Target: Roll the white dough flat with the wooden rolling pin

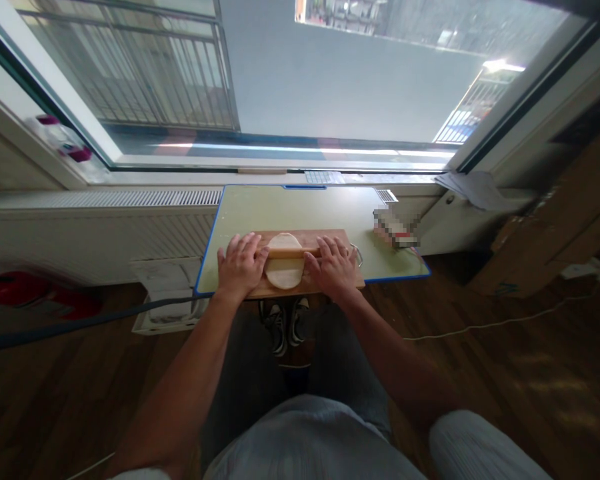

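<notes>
Both arms reach forward and down in front of the body, closing in toward the middle. The left forearm [180,383] slants inward from the lower left; the right forearm [393,357] comes in from the lower right at a similar slant. Both are bare. The left hand [241,265] lies palm down, fingers stretched forward and lightly bent, thumb turned inward. The right hand [333,268] is also palm down, fingers forward and a little spread, its thumb pointing toward the left one. The hands sit about level, near each other but apart. Below, the legs [250,380] are parted
</notes>
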Available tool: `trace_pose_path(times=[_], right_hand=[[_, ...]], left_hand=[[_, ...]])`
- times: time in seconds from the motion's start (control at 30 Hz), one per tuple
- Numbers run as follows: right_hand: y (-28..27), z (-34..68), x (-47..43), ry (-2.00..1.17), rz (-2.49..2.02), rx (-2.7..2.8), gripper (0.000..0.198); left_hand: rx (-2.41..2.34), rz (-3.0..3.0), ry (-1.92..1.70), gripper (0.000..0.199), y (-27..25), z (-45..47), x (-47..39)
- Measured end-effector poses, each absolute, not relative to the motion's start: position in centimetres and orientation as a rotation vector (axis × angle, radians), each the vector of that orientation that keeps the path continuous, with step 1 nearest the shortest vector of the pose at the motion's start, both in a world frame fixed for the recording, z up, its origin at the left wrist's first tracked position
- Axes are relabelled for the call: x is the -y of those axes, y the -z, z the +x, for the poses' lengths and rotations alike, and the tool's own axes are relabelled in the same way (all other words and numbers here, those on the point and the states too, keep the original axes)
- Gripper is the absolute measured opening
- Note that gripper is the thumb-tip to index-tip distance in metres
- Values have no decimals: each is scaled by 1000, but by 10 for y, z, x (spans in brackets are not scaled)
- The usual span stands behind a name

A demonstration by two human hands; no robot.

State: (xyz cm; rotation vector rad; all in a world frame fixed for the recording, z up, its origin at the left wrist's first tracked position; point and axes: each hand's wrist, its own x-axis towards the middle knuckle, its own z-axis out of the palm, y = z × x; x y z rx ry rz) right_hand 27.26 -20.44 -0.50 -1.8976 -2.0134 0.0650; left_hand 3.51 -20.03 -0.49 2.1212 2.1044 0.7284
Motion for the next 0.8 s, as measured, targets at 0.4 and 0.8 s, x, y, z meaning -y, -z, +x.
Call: trace_pose_path(times=[0.4,0.8], right_hand=[[-26,274,156,-162,-1924,2003,61],[-22,284,144,-131,-1992,1966,58]], left_hand=[[-2179,2137,-598,46,-21,42,150],[-2145,2005,-503,49,-8,38,114]])
